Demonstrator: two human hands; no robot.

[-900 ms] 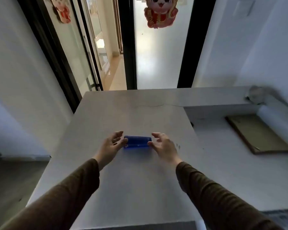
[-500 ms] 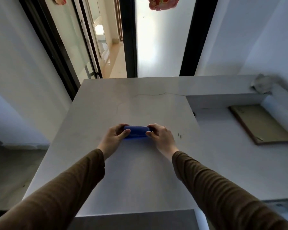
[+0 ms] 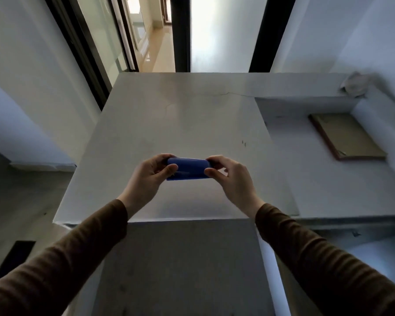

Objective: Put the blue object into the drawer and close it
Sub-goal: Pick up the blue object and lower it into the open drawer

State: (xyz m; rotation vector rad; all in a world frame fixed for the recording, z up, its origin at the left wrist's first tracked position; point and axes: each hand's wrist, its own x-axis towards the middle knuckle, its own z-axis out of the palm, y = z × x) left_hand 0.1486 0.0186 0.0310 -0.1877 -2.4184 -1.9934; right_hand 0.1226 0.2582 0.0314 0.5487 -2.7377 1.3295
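Observation:
The blue object (image 3: 188,168), a smooth oblong case, is held up off the white cabinet top (image 3: 180,115), lying crosswise between both hands. My left hand (image 3: 149,176) grips its left end with thumb in front and fingers behind. My right hand (image 3: 229,177) grips its right end the same way. Below the cabinet's front edge, the grey front face (image 3: 180,265) of the cabinet fills the lower middle; I cannot make out a drawer seam or handle on it.
A lower white ledge at the right carries a flat brown board (image 3: 345,135). A crumpled white cloth (image 3: 356,84) lies in the far right corner. Dark-framed glass doors (image 3: 180,33) stand behind the cabinet. Floor shows at the left.
Both hands closed on the ends of the blue object and lifted it off the cabinet top toward me. The view has tilted down, showing the cabinet's front.

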